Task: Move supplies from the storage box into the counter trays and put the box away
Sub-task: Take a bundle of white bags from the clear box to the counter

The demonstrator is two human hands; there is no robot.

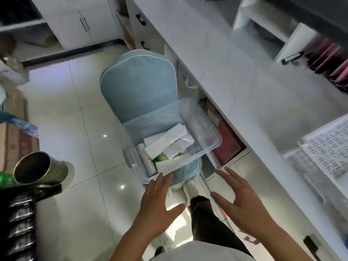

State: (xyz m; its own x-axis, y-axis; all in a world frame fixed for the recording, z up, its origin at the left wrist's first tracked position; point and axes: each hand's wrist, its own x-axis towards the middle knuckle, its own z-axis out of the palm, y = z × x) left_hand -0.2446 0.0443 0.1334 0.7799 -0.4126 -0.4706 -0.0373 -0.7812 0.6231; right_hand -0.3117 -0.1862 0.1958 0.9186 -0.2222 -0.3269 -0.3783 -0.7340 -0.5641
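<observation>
Storage box (pixel 199 129) on blue chair (pixel 139 87) beside counter (pixel 226 72); left hand (pixel 158 206), right hand (pixel 243 202) near, grips released (empty).

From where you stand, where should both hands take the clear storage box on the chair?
Grip the clear storage box under its rim lip on the two long sides, left hand on the left wall, right hand on the right. Its near end overhangs the blue chair, and both open hands already flank it.

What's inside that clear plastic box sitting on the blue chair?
The clear box holds white paper packets, a white roll along one side and something green beneath. Whatever lies under the packets is covered.
</observation>
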